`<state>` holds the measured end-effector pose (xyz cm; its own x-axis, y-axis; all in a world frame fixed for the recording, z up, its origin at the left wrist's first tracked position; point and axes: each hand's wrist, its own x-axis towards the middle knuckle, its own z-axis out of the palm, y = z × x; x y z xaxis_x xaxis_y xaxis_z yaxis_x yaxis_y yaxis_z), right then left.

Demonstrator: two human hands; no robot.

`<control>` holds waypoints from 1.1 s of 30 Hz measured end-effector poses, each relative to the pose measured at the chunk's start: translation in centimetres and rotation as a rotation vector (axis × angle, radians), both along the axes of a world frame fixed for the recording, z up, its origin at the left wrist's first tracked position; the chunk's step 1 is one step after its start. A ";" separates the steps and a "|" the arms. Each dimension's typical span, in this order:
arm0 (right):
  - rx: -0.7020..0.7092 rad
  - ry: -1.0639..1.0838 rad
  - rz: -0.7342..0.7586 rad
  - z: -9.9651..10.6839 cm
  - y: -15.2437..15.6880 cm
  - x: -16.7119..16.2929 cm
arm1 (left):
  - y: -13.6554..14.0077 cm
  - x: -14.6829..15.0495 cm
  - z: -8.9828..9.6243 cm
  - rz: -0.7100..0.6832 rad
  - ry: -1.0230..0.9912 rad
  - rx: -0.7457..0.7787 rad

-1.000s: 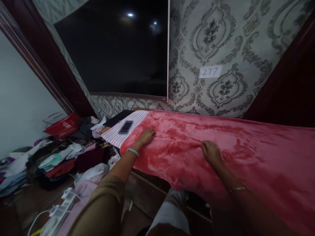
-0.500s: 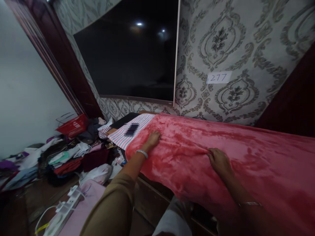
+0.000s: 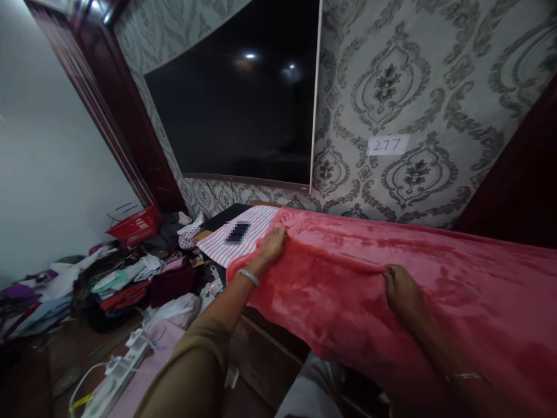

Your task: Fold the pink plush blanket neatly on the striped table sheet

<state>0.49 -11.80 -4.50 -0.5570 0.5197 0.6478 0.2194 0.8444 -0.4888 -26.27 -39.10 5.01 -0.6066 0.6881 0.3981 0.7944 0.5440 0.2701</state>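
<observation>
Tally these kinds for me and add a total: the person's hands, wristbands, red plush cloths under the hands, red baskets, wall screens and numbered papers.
Hands: 2, left hand and right hand
Wristbands: 2
Red plush cloth: 1
Red basket: 1
Wall screen: 1
Numbered paper: 1
Total: 8

Dim light, two glare spots [image 3: 250,56] on black screen [image 3: 230,125] — edges stretched, lower corners dark, pixelated patch [image 3: 237,233]

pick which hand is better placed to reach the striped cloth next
Probably the left hand: it grips the red blanket close beside the striped cloth. The right hand pinches the same raised fold farther along, with the left in between.
</observation>
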 end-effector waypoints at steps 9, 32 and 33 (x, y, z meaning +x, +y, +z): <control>0.099 -0.064 -0.001 4.0 1.5 3.3 | -2.5 2.7 3.6 -0.186 0.218 -0.240; 0.059 0.042 0.111 7.9 -2.6 7.9 | -6.5 8.8 12.0 -0.157 0.405 -0.072; 0.064 0.078 0.133 8.1 -2.8 7.6 | -6.8 8.6 12.5 -0.137 0.428 -0.014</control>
